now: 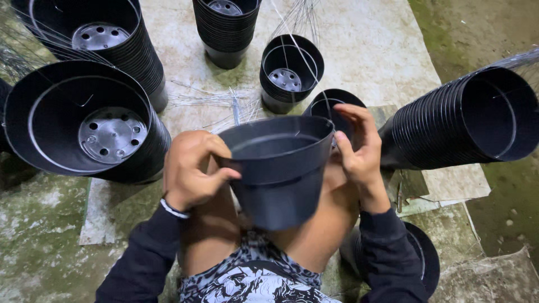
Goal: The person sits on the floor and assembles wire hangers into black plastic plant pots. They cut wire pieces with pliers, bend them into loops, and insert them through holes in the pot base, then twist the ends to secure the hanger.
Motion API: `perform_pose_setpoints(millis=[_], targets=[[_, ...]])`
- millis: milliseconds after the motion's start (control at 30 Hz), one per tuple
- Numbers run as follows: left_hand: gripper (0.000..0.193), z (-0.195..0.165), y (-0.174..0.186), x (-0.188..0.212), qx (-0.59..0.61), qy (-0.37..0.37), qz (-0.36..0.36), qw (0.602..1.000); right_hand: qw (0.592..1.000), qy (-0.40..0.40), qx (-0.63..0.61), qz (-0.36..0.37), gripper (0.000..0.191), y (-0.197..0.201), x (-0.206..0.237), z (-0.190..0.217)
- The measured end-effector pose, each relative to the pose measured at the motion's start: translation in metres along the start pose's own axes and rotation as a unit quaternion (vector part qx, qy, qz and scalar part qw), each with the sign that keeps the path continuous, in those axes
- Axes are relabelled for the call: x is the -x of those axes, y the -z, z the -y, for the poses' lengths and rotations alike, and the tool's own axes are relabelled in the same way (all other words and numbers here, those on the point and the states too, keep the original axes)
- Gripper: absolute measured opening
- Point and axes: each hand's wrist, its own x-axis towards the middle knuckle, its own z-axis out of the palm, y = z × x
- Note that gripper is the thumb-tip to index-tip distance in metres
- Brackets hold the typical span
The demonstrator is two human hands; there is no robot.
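Between the person's raised knees, at the centre of the view, a single black plastic pot (278, 168) is held upright with its mouth tilted slightly toward the camera; its inside shows nothing in it. The left hand (193, 168) is curled at the pot's left rim, thumb pressed on the outer wall, fingers folded tight. The right hand (356, 148) pinches the right rim, fingertips hooked over the lip.

Just behind the held pot stands another lone black pot (331, 106), partly hidden. Beyond it, a short stack of pots (291, 73) stands upright, its perforated grey base visible inside and thin wires (300, 22) rising from it. A taller stack (225, 31) stands farther back. To the left, two large nested stacks (84, 120) (101, 39) lean toward the camera, each showing a holed disc bottom. To the right, a long stack (466, 120) lies on its side, mouth facing right. Loose wires (219, 104) lie on the pale sheet (370, 45) covering the ground. No labels or signs are legible.
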Motion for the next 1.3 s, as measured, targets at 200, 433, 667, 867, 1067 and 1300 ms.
perform_pose_setpoints(millis=[200,433,667,867,1067,1300], targets=[[0.026,-0.027,-0.064,-0.005,-0.129,-0.133,0.025,0.982,0.919,0.195,0.258,0.227,0.057,-0.015,0.008,0.059],[0.018,-0.047,-0.075,0.007,-0.133,-0.094,0.069,0.984,0.903,0.065,0.248,0.344,0.038,-0.046,0.027,0.042],[0.018,-0.001,-0.047,-0.047,-0.074,-0.024,-0.086,0.993,0.893,0.112,0.224,0.375,0.031,-0.049,0.028,0.044],[0.041,0.091,-0.065,-0.178,0.004,0.044,0.009,0.999,0.865,0.077,0.255,0.425,0.045,-0.074,0.007,0.06],[0.033,0.125,-0.107,-0.22,0.333,0.085,0.082,0.935,0.835,0.04,0.259,0.484,0.038,-0.089,0.005,0.059],[0.037,0.124,-0.101,-0.223,0.232,0.087,0.047,0.968,0.828,0.062,0.196,0.522,0.035,-0.088,0.003,0.05]])
